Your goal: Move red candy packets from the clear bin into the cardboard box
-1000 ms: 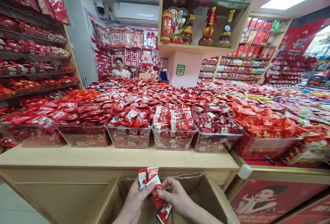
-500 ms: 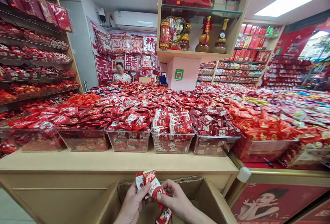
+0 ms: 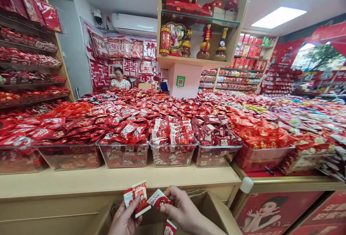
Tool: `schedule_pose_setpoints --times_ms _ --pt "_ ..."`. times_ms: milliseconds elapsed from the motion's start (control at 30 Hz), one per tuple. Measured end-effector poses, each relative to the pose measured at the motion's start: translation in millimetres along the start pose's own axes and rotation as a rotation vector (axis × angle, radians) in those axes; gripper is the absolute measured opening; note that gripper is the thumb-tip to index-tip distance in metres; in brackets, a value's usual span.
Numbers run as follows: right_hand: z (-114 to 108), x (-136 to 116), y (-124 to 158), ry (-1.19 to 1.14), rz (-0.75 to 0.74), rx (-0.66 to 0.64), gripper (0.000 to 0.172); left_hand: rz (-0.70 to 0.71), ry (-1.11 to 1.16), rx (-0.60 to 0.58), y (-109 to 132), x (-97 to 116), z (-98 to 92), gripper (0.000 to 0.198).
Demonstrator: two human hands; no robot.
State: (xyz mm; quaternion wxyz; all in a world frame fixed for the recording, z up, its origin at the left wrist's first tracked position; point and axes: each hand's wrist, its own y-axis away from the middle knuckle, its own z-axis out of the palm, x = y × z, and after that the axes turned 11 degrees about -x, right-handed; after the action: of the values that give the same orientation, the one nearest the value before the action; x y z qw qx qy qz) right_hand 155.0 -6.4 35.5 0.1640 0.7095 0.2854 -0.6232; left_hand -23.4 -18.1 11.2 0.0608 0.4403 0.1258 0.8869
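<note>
My left hand [image 3: 126, 216] is closed on a couple of small red-and-white candy packets [image 3: 140, 196], held upright and overlapping. Just to the right, my right hand [image 3: 181, 206] pinches another red-and-white packet [image 3: 159, 199] between thumb and fingers, its left end close against the left hand's packets. Below the right hand, one more packet [image 3: 169, 227] shows at the bottom edge; what supports it is hidden. Both hands are above an open cardboard box [image 3: 216, 211], whose inside is mostly hidden by them.
Clear plastic bins [image 3: 173, 157] heaped with wrapped packets line the pale counter [image 3: 121, 181] ahead. A display cabinet [image 3: 194, 60] rises behind them. On the left stand stocked shelves [image 3: 29, 63]. A person [image 3: 120, 81] is at the back. A metal-edged counter [image 3: 283, 184] adjoins on the right.
My right hand has drawn one packet away from those in my left hand, so the two hands are farther apart. The camera view has shifted a little to the right.
</note>
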Motion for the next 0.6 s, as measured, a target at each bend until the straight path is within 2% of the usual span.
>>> schedule_pose_setpoints --times_ms 100,167,267,367,433,600 --pt "-26 -41 -3 0.227 -0.076 0.016 0.020 -0.010 -0.008 0.001 -2 -4 -1.2 0.041" --pt "-50 -70 -11 0.344 -0.153 0.091 0.021 -0.019 -0.019 0.001 -2 -6 -0.7 0.043" --pt "-95 -104 -31 0.392 -0.208 0.233 0.027 -0.043 -0.032 -0.006 -2 -8 0.6 0.043" --pt "-134 -117 -53 0.439 -0.199 0.262 0.030 -0.066 -0.047 -0.004 -1 -8 1.7 0.045" --pt "-152 -118 -63 0.486 -0.193 0.246 0.029 -0.063 -0.061 0.001 0 -7 2.4 0.045" --pt "-174 -121 -80 0.728 -0.182 0.272 0.023 -0.051 -0.070 0.001 -1 -7 2.5 0.042"
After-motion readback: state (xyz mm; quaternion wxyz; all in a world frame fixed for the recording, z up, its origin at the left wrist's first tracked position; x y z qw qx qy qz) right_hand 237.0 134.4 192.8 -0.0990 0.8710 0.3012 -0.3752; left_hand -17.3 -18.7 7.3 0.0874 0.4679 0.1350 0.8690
